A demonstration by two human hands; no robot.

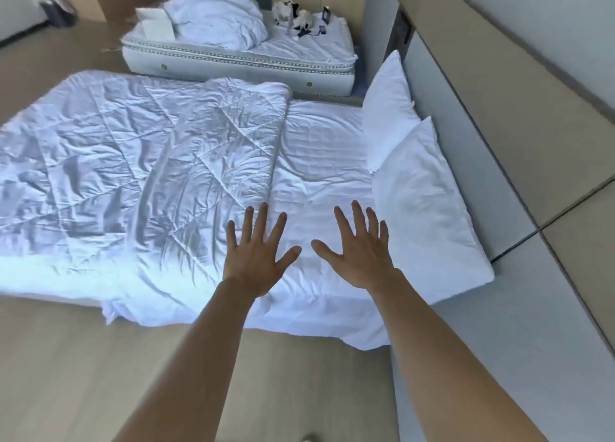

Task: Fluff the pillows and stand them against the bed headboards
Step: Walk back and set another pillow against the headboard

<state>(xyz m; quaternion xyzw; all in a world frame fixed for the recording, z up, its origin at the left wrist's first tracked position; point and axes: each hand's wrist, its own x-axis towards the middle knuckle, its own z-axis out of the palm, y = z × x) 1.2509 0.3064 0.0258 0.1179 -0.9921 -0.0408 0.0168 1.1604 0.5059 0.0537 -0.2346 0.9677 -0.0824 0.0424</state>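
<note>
Two white pillows lean side by side against the grey padded headboard [472, 148] at the right of the near bed: the far pillow [387, 112] and the near pillow [422, 202]. My left hand [256, 252] and my right hand [361, 248] are stretched out over the white sheet [319, 162] with fingers spread, holding nothing. The right hand is just left of the near pillow and apart from it. A crumpled white duvet [133, 162] covers the left part of the bed.
A second bed [239, 62] stands beyond, with a heaped white duvet [216, 17], a white card [156, 24] and small dark items [299, 19] on it. Light wooden floor [100, 368] runs along the near side.
</note>
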